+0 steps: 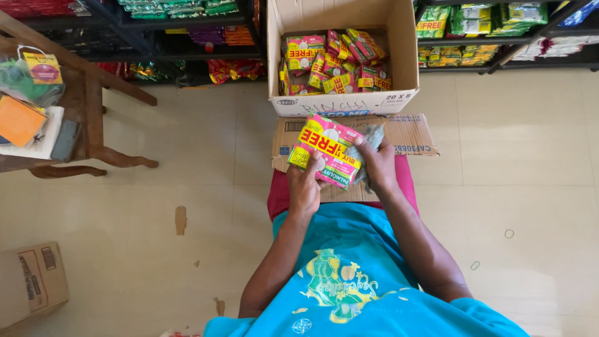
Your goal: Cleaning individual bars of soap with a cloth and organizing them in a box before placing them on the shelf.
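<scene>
Gripping a pink-and-green soap multipack with a yellow banner over the lap, the left hand clasped its lower edge while the right hand pressed a grey cloth against it. Similar packs filled the open cardboard box ahead on the pale tiled floor, with stocked dark shelves behind.

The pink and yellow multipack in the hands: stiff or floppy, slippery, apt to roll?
The multipack looks blocky and flat-sided, so probably stiff and unlikely to roll. Its glossy wrap may be slippery; the left hand grips its lower edge, while the right hand presses a grey cloth against it.
</scene>
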